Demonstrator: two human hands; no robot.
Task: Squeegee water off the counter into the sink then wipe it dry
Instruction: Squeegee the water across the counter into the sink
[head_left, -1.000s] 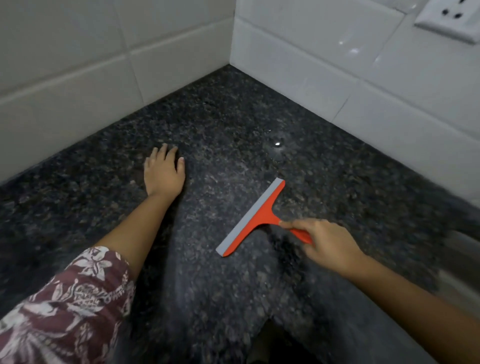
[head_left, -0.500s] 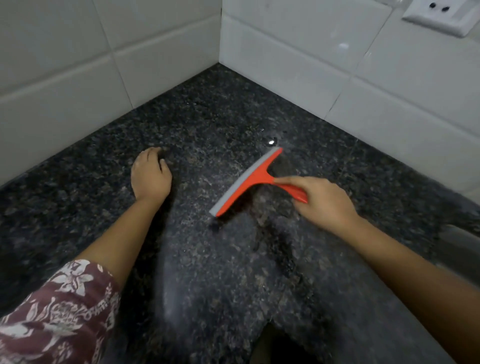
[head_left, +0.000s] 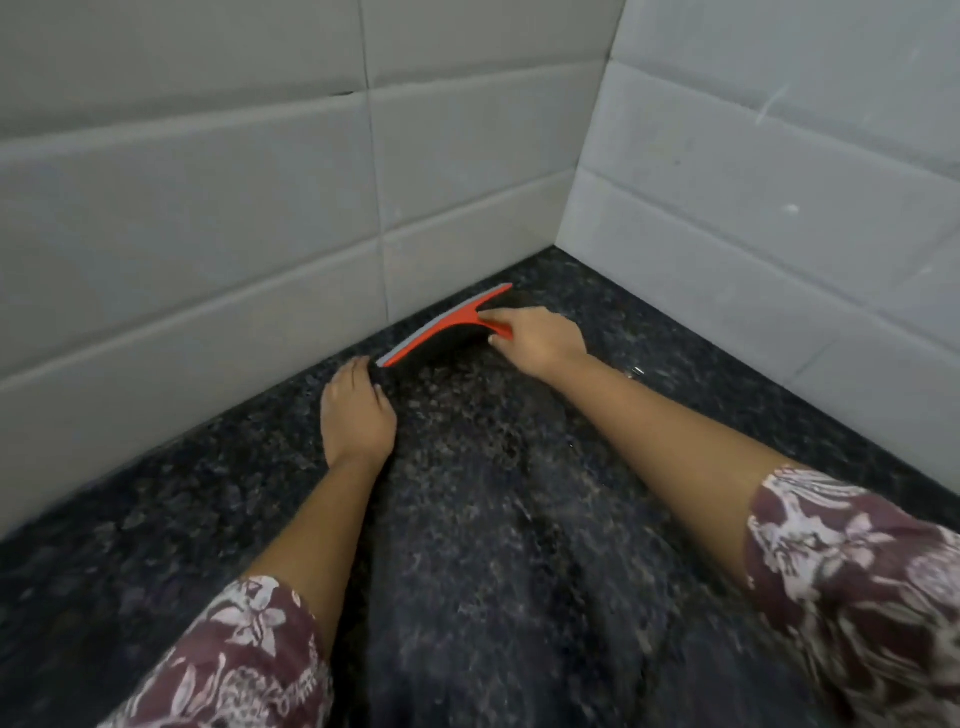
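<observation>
An orange squeegee (head_left: 441, 327) with a grey rubber blade lies against the dark speckled granite counter (head_left: 493, 545), its blade running along the foot of the left tiled wall close to the corner. My right hand (head_left: 540, 340) is shut on its orange handle. My left hand (head_left: 356, 415) rests on the counter with its fingers curled under, just below the blade's left end. A few water drops (head_left: 634, 371) glint to the right of my right wrist. The sink is out of view.
White tiled walls (head_left: 208, 234) meet in a corner (head_left: 561, 244) at the back of the counter, hemming the squeegee in on the left and behind. Open counter stretches toward me between my forearms.
My right hand has pushed the squeegee away from me, up to the left wall near the corner. My left hand slid forward and curled its fingers. My view turned left; the outlet left the frame.
</observation>
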